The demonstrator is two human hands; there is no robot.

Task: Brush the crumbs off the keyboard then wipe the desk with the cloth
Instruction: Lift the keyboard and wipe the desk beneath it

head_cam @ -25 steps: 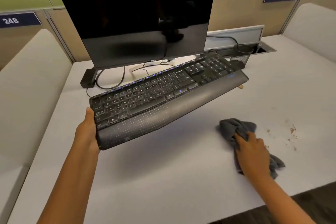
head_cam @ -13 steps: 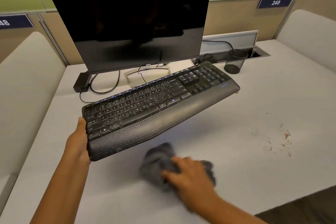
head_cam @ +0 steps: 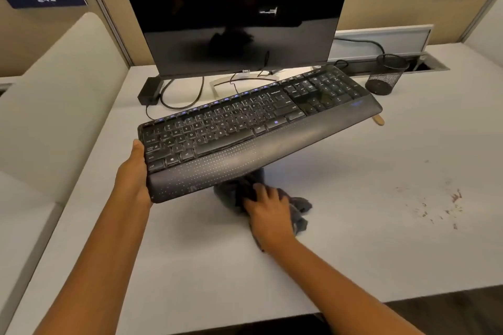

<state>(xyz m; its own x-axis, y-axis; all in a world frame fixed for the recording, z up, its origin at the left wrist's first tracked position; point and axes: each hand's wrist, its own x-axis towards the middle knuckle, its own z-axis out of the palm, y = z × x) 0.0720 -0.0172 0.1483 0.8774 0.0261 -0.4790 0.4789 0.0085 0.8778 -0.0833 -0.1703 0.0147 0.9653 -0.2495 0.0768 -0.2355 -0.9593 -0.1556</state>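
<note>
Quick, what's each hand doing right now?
Left hand: grips the left end of the keyboard, held up off the desk.
Right hand: presses the cloth on the desk, fingers curled into it.

Black keyboard held tilted above the white desk; crumpled grey cloth lies beneath, crumbs rightward.
</note>
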